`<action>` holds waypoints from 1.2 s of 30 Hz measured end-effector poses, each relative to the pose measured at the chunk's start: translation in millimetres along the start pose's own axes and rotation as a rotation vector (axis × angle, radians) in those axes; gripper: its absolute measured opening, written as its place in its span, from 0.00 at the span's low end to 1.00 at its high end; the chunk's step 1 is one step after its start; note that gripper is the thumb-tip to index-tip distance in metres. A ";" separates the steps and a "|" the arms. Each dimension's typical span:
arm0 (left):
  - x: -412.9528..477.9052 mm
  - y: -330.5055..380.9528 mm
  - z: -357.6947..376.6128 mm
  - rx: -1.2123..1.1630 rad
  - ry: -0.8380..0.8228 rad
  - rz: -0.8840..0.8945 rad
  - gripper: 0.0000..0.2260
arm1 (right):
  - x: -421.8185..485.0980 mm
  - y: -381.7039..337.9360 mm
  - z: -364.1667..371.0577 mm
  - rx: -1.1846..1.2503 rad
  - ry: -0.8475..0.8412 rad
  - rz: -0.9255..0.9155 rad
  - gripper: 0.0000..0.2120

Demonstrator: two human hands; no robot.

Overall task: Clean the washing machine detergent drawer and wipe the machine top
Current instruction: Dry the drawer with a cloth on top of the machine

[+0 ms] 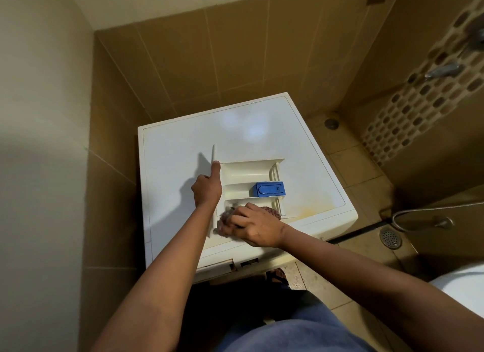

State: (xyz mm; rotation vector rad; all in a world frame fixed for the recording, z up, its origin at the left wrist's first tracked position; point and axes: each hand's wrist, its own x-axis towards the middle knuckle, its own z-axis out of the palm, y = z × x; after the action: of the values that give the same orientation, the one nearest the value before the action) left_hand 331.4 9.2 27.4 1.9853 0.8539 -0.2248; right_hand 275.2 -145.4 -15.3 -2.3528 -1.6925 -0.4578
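The detergent drawer is already out of its slot and lies on the washing machine top, front panel to the person's left. Cleaning looks to be under way. A mauve cloth is in the compartment nearest the person, while the far compartment and the middle one, with its blue insert, have no cloth in them. The machine top probably remains to be wiped, since a yellowish stain shows near its right edge. The left hand steadies the drawer, its grip curled around the front panel with the thumb lying up along it. The right hand bears down on the cloth, its grip bunched over the cloth with bent fingers.
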 end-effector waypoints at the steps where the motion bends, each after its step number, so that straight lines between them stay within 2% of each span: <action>1: 0.4 -0.4 0.0 -0.002 -0.001 -0.003 0.31 | 2.5 -0.8 -0.3 0.003 -0.004 -0.034 0.16; 6: 0.4 -0.4 -0.1 -0.010 0.000 -0.004 0.29 | 6.4 -7.2 5.7 0.003 0.071 0.079 0.15; 10: 1.6 -2.5 -0.8 -0.019 -0.002 -0.005 0.30 | 0.0 -10.6 9.9 0.028 -0.006 0.146 0.16; 14: 3.1 -3.3 0.4 -0.029 0.001 -0.005 0.30 | -9.4 4.5 0.0 0.130 -0.025 0.319 0.11; 16: 4.5 -3.4 1.5 -0.034 -0.001 -0.006 0.29 | -11.9 9.7 -7.1 0.184 -0.030 0.331 0.11; 19: 6.3 -3.8 2.2 -0.035 -0.009 -0.012 0.30 | -5.1 2.1 -10.0 0.244 0.057 0.339 0.15; 24: 6.7 -3.8 2.1 -0.029 -0.001 -0.006 0.30 | 10.1 -11.0 3.9 0.141 0.086 0.203 0.10; 27: 6.4 -3.6 1.1 -0.029 -0.003 -0.008 0.30 | 10.8 -12.1 2.4 0.092 0.053 0.166 0.12; 33: 5.4 -3.5 0.7 -0.034 0.001 -0.017 0.30 | 2.6 0.4 -6.0 0.127 0.017 0.338 0.12; 36: 5.0 -1.5 1.3 -0.020 -0.005 -0.021 0.30 | 6.9 -5.8 -4.6 0.211 0.046 0.307 0.11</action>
State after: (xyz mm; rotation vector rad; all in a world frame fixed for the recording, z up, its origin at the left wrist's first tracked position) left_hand 334.4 11.0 23.3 1.9573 0.8713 -0.2329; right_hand 271.2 -139.0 -8.6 -2.3671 -1.2598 -0.2616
